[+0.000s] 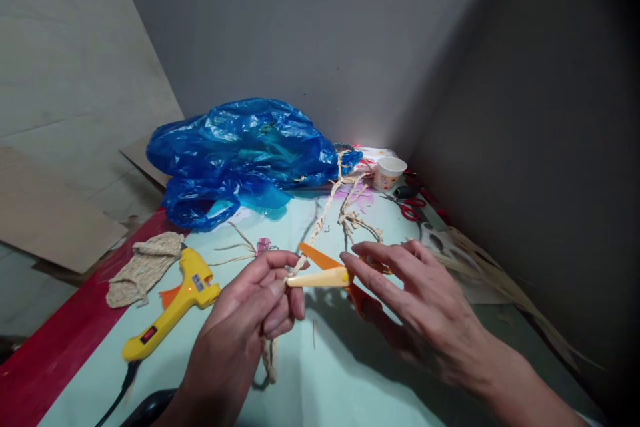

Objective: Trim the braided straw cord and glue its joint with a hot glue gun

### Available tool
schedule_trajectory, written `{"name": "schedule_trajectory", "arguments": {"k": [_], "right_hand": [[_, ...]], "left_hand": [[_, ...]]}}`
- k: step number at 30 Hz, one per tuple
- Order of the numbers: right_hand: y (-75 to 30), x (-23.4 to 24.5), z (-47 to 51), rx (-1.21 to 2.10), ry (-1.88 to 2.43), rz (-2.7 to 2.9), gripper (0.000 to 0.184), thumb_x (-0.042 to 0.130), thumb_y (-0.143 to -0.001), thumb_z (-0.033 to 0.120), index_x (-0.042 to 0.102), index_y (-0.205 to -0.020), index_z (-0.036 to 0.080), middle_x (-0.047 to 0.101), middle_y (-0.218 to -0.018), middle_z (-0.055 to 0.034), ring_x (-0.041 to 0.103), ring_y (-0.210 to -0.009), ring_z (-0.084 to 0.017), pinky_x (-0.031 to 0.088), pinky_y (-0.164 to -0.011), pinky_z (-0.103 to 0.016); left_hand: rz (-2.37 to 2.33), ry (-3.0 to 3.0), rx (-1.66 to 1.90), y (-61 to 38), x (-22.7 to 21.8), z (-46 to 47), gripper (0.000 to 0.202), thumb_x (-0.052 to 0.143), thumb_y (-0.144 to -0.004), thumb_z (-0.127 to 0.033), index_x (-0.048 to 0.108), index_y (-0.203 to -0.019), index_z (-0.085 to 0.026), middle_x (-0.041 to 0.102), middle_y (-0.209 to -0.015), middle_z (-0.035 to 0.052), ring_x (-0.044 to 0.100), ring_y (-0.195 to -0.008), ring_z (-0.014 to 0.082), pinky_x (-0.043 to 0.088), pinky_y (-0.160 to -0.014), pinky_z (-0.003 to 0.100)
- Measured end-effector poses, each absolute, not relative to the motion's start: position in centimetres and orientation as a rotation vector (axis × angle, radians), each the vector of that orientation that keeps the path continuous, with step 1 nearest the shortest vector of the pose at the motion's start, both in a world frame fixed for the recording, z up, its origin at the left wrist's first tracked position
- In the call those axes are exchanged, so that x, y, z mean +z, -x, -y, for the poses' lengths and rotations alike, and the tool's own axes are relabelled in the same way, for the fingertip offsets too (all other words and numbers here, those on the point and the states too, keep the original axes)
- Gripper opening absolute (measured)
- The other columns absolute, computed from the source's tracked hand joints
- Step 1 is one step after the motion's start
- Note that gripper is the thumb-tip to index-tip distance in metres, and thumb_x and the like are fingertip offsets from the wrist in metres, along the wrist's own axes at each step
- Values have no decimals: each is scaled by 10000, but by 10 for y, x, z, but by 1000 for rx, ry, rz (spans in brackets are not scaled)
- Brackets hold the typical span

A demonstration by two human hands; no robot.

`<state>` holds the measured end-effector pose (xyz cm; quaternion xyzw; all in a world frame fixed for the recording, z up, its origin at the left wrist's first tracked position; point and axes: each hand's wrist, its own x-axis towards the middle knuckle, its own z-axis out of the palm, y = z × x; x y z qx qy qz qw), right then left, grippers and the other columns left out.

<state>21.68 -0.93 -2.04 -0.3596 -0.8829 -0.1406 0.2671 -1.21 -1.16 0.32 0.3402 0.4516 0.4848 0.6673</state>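
Grey walls (310, 27) met behind a table (340, 380) with a pale green top and a red strip (65, 353) along its left side. Near the center, the left hand (245, 307) pinched a braided cord (325, 217) between thumb and fingers; a loop of similar braid hung below that hand. The right hand (420, 300), apart from the left, gripped the handles of the orange scissors (320, 277), its upper fingers extended. The blades stood parted, with the braided cord passing between them near the tips; whether the yellow blade touched the left thumb could not be told. Beyond the hands, the cord ran up toward a blue plastic bag (250, 140). To the left lay a yellow glue gun (192, 288), just beside a woven piece (145, 273); a pink clip (263, 245) lay nearer the center, by loose strands. At the far right stood a paper cup (387, 180), with red-handled scissors (411, 212) near it and pale strips (480, 267) along the right side.
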Motion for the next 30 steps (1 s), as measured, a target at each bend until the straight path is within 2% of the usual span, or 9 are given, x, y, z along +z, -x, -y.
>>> {"name": "schedule_trajectory", "arguments": {"k": [7,11,19,25,30], "right_hand": [[-204,-18,12,-534,937,2332,367,590,-914,44,573,-1281,49,655,-1133,-220,608,-884,-231,405,-724,-390],[-202,-18,14,-548,921,2353,385,594,-915,38,562,-1298,36,661,-1131,-215,611,-894,-235,404,-728,-394],[-215,-17,10,-541,952,2368,414,626,-902,45,556,-1309,77,668,-1166,-193,656,-919,-220,410,-743,-397],[-218,-18,7,-528,958,2354,403,626,-906,55,556,-1302,81,678,-1153,-189,670,-891,-212,423,-733,-391],[-214,-18,9,-483,970,2359,428,620,-906,64,541,-1326,86,668,-1163,-188,649,-914,-219,415,-744,-404]], "left_hand": [[-939,-757,1056,8,1,14,124,688,-801,-276,674,-881,-182,646,-644,33,314,-530,96,322,-518,197],[-960,-790,1065,6,1,14,93,672,-818,-268,672,-834,-176,649,-648,38,303,-532,93,323,-523,194],[-951,-775,1082,13,-2,13,225,700,-764,-276,669,-955,-163,660,-630,39,325,-523,87,298,-518,208],[-1005,-755,1153,10,11,18,306,718,-683,-297,705,-951,-149,657,-625,31,341,-546,94,265,-543,230],[-1012,-786,1173,11,5,17,279,710,-724,-286,722,-978,-171,689,-657,41,419,-597,126,300,-571,243]]}}
